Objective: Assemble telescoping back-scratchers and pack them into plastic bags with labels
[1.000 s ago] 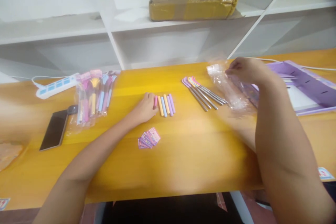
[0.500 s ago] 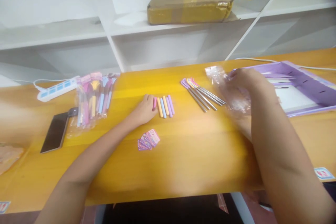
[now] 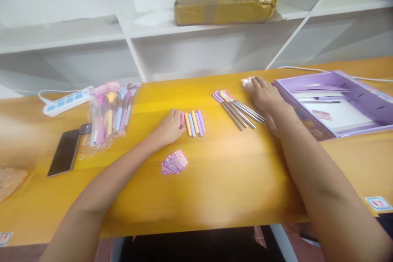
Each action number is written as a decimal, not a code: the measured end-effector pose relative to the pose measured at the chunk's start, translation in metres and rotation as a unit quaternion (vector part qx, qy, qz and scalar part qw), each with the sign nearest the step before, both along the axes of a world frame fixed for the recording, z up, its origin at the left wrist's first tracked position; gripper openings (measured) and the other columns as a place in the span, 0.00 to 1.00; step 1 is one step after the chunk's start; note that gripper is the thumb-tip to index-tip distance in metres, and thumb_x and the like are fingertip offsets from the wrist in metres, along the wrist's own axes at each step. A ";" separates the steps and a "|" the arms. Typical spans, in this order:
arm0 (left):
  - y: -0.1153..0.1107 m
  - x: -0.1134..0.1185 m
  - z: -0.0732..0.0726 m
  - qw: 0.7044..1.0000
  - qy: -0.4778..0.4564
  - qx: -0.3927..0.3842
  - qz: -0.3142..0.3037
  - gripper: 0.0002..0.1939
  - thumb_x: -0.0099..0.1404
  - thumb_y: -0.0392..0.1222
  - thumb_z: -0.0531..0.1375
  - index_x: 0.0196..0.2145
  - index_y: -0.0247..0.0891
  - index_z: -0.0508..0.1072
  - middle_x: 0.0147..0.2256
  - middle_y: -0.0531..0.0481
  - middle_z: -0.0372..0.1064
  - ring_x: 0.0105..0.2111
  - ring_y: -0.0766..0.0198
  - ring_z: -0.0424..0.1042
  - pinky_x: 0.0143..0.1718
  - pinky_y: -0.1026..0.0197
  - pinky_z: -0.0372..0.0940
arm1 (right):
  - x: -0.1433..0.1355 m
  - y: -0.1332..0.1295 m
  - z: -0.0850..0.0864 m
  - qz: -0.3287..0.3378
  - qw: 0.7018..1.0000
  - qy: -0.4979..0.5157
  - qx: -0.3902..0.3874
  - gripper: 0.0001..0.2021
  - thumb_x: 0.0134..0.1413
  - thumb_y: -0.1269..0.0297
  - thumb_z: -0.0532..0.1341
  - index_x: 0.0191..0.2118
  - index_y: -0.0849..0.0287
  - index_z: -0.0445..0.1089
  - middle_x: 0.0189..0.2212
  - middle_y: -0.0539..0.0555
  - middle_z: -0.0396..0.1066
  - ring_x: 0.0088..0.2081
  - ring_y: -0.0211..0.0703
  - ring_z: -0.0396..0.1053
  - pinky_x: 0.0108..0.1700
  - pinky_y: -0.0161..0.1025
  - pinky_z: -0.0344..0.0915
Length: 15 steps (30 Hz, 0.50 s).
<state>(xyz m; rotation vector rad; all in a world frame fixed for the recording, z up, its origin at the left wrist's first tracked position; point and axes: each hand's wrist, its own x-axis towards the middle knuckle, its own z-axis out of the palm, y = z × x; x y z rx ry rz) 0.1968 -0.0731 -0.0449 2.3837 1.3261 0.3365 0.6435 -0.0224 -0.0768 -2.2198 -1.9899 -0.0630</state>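
My left hand (image 3: 172, 126) is closed at the left end of a row of pastel sticks (image 3: 194, 123), its fingers on a pink stick (image 3: 182, 119). Below it lie fanned small cards (image 3: 175, 162). My right hand (image 3: 266, 95) rests on a crumpled clear plastic bag (image 3: 247, 83), fingers together over it; the bag shows past the fingertips and under the wrist. Just left of that hand, several metal rods with coloured curved tops (image 3: 238, 108) lie spread on the table.
A purple open box (image 3: 365, 90) with a rod and a card inside stands at right. Bagged pastel tools (image 3: 110, 114), a power strip (image 3: 67, 102) and a phone (image 3: 64, 152) are at left. A taped parcel (image 3: 227, 4) sits on the shelf behind.
My right hand has moved left, away from the purple box, and pressed down the plastic bag, which is now mostly covered. My left hand has stayed at the pink stick.
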 end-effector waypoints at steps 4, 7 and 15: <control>0.001 0.000 -0.003 1.000 0.002 0.010 -0.005 0.09 0.71 0.34 0.58 0.48 0.40 0.65 0.53 0.38 0.68 0.53 0.48 0.73 0.57 0.45 0.70 | 0.016 0.002 -0.018 -0.003 0.999 0.030 -0.025 0.39 0.77 0.48 0.45 0.82 0.70 0.45 0.80 0.71 0.45 0.81 0.66 0.44 0.78 0.70 0.50; 0.002 0.000 -0.006 1.000 -0.004 0.018 -0.010 0.09 0.71 0.35 0.59 0.48 0.40 0.65 0.53 0.38 0.68 0.53 0.48 0.73 0.57 0.45 0.70 | 0.027 0.006 -0.025 0.014 0.998 0.051 -0.019 0.32 0.76 0.56 0.47 0.78 0.64 0.58 0.79 0.66 0.53 0.80 0.60 0.49 0.78 0.65 0.53; 0.004 -0.002 -0.008 1.000 -0.009 0.019 -0.021 0.10 0.70 0.34 0.59 0.48 0.41 0.65 0.53 0.39 0.68 0.55 0.48 0.73 0.57 0.45 0.71 | 0.029 0.014 -0.017 0.016 0.997 0.044 0.060 0.29 0.76 0.61 0.53 0.74 0.68 0.63 0.73 0.73 0.62 0.75 0.59 0.59 0.75 0.53 0.56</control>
